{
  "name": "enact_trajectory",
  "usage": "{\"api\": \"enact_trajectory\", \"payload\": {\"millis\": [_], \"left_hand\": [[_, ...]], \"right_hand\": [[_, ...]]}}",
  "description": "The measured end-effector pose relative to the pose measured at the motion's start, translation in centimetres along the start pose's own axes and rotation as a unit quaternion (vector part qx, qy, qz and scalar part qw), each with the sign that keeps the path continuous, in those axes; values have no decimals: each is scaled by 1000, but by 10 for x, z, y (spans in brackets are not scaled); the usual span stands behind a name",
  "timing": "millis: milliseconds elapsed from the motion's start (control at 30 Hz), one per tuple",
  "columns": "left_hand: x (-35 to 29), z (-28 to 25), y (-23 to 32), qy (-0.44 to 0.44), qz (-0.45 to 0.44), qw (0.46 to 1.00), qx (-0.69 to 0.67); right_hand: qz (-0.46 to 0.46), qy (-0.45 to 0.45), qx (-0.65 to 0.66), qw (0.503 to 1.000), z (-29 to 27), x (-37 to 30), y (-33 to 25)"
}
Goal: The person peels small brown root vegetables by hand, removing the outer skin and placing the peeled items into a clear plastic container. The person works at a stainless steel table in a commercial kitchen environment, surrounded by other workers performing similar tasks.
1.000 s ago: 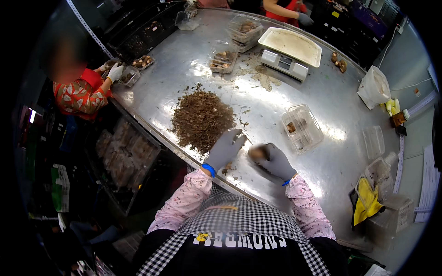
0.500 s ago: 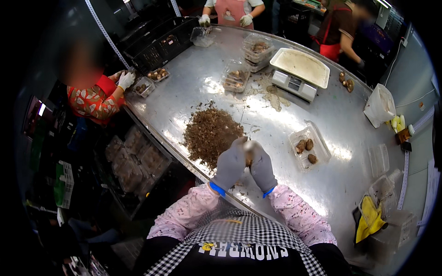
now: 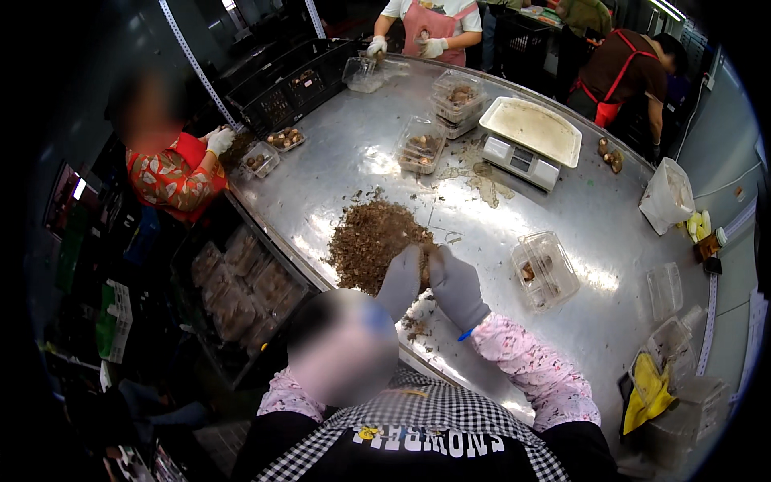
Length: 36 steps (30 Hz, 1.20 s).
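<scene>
My left hand [image 3: 401,281] and my right hand [image 3: 456,287], both in grey gloves, meet low over the steel table [image 3: 353,145]. Their fingertips close together around a small brown, mushroom-like piece [image 3: 425,271], mostly hidden by the gloves. Just beyond and left of the fingers lies a heap of brown crumbly scraps [image 3: 371,245]. To the right of my hands sits a clear plastic box [image 3: 554,293] with brown egg-shaped pieces under its lid. A blurred patch covers my left forearm.
A scale [image 3: 530,145] stands beyond, beside filled clear boxes [image 3: 421,145]. A black crate [image 3: 281,92] is at the far left; another crate [image 3: 241,377] with packed boxes sits below the table's left edge. Co-workers stand left and far. A white bag [image 3: 666,197] and yellow cloth [image 3: 649,394] are right.
The whole view has shifted slightly. My hands have drawn closer together at the heap's edge, hiding more of the piece. The clear box's lid now lies over its contents.
</scene>
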<state>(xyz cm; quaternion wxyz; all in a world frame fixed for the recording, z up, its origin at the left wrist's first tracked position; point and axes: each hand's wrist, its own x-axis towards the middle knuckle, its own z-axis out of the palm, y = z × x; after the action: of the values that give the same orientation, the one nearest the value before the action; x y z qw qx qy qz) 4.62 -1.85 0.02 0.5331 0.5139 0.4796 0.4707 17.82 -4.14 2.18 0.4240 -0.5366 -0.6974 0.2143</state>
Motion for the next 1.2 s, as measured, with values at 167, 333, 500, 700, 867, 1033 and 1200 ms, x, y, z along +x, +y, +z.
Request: {"api": "enact_trajectory", "payload": {"millis": [167,333,500,700,867,1033,1200], "left_hand": [[-15,7,39,40,163,949,266],[-11,-1,12,19,156,984,-87],[-30,-7,40,-70,108,991,-32],[-37,-12,38,-83,250,961,86],[-47,-15,42,-141,48,982,-118],[-31,-24,10,-274,-73,818,-501],[-43,-8,52,-91,-17,973,-211]], "right_hand": [[182,-107,329,920,-5,9,2],[55,2,276,960,11,4,9],[88,-32,235,968,-25,-5,-13],[46,-157,198,966,-41,-11,-21],[-152,-135,116,972,-27,-24,-6],[-92,-84,73,990,-24,-20,12],[75,-58,424,901,-38,-15,-25]]}}
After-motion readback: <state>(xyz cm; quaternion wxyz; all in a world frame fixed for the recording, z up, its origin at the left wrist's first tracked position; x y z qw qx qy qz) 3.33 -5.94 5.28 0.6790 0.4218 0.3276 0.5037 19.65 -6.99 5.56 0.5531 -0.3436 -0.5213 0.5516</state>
